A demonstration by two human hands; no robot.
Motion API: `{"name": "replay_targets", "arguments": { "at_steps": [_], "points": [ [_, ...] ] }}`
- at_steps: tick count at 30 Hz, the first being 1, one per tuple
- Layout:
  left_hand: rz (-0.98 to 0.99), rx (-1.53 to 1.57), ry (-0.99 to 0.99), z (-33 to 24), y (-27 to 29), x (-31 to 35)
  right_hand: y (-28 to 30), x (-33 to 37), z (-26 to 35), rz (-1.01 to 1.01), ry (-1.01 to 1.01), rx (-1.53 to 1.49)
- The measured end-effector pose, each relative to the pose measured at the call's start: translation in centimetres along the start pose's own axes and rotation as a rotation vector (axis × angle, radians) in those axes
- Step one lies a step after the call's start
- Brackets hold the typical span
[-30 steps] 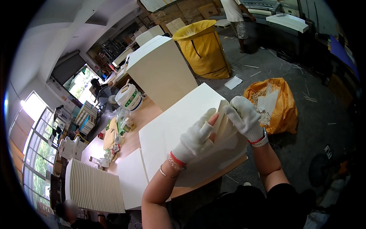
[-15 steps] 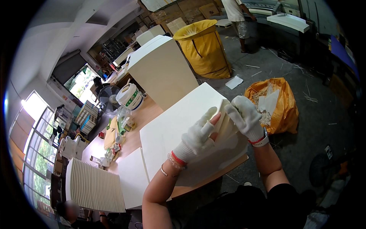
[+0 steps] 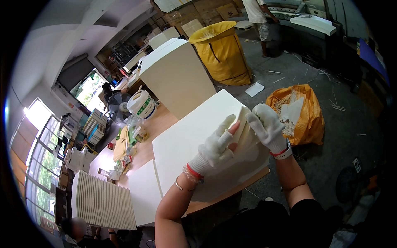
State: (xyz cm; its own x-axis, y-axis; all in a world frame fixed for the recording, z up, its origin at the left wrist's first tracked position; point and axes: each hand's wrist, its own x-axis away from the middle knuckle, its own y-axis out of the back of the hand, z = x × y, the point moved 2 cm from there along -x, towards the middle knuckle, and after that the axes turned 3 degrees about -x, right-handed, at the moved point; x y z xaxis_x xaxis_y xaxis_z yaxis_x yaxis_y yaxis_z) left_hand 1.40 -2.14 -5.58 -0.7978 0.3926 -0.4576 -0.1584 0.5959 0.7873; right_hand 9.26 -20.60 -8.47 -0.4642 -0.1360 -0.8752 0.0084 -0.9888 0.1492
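A large stack of white paper sheets (image 3: pixel 194 128) lies before me on the table, its right-hand corner lifted and bent into a ridge. My left hand (image 3: pixel 216 145), in a white knit glove with bare fingertips showing, rests along this ridge with its fingers stretched out. At the lifted corner, my right hand (image 3: pixel 265 126), also gloved in white, has its fingers curled around the sheets' edge. How many sheets it pinches is hidden by the glove.
A tall block of paper (image 3: pixel 178 74) stands behind the stack. Left are a white bucket (image 3: pixel 140 104), bottles and a ribbed paper stack (image 3: pixel 101 200). On the floor stand a yellow sack (image 3: pixel 223 58) and an orange bag (image 3: pixel 312 120) of paper strips. A person (image 3: pixel 256 20) stands farther back.
Both hands stay at the ridge of paper, nearly still. The whole picture has shifted a few pixels to the right.
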Motion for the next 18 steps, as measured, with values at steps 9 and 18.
{"name": "replay_targets", "arguments": {
  "at_steps": [9,18],
  "points": [
    [0.039,0.034,0.078,-0.3,-0.1,-0.1,-0.1,0.5,-0.6,0.029,0.216,0.217],
    [0.018,0.05,0.043,0.2,-0.3,0.0,0.1,0.8,-1.0,0.051,0.166,0.099]
  ]
}}
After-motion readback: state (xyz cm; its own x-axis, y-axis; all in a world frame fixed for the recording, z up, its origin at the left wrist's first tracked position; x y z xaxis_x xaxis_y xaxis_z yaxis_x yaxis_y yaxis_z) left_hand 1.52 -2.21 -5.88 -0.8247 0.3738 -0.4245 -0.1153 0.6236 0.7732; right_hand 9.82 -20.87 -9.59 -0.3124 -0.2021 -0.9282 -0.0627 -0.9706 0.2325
